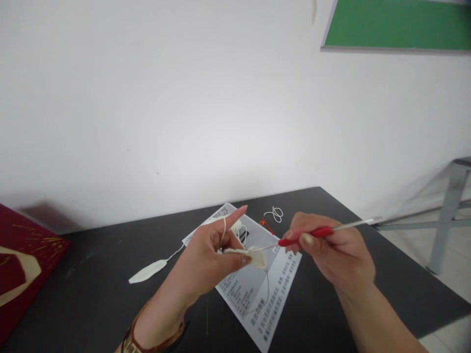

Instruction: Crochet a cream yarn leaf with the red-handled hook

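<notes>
Between the thumb and fingers of my left hand (213, 250) is a small white crochet piece (258, 259), with white yarn looped over the raised index finger. My right hand (331, 250) grips a crochet hook (305, 236) by its red handle. The hook's thin metal shaft reaches left to the crochet piece; its tip is hidden there. A thin strand hangs from the piece over a printed sheet (257, 299). Behind my left hand, a bundle of white yarn (239, 229) is partly hidden. To the left lies a finished-looking white leaf-shaped crochet piece (147, 271) with a yarn tail.
Beyond the sheet, a small orange-red item (265, 224) and a loose white yarn loop (274, 214) lie on the black table (147, 235). A dark red box or bag (29, 264) stands at the left. The white wall borders the table's far edge; a grey metal frame (447, 220) is at right.
</notes>
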`<action>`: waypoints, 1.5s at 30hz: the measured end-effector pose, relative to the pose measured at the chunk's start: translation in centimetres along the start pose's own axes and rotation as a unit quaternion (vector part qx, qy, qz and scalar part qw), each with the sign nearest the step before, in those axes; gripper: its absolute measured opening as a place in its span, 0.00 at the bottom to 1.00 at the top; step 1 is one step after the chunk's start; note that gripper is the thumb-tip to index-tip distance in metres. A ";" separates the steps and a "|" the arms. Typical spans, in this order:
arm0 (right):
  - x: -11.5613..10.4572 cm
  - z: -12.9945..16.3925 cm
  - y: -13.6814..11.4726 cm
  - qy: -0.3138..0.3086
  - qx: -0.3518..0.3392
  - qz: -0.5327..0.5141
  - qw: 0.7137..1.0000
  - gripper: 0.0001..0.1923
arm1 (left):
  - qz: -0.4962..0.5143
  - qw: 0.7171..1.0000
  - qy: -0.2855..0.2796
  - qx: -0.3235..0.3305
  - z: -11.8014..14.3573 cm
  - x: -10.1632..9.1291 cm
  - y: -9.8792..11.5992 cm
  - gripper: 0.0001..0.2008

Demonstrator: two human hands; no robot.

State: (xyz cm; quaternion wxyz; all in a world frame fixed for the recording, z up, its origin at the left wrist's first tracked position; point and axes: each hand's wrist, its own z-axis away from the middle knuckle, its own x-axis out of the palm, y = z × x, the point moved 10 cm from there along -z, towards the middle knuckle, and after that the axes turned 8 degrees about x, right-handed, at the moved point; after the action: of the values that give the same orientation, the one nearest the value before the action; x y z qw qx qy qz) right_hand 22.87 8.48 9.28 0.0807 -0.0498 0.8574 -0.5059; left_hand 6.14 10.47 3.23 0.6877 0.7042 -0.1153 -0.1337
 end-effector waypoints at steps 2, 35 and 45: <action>-0.4 -0.7 2.0 0.008 0.063 -0.058 0.996 0.09 | -0.005 1.000 -0.006 0.003 0.0 0.0 0.1 0.35; 2.0 1.4 11.2 0.132 0.309 -0.366 0.868 0.09 | -0.107 0.975 0.126 0.149 -0.5 -0.7 0.3 0.26; 1.7 1.4 11.0 0.138 0.266 -0.352 0.887 0.08 | 0.035 0.994 0.094 0.054 -1.5 -0.2 -2.1 0.32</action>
State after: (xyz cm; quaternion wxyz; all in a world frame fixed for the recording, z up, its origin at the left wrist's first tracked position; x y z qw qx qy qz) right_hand 21.44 12.30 -1.19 -0.2115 -0.2551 0.6189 -0.7122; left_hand 6.48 12.03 1.13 0.6610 0.7450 -0.0821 -0.0366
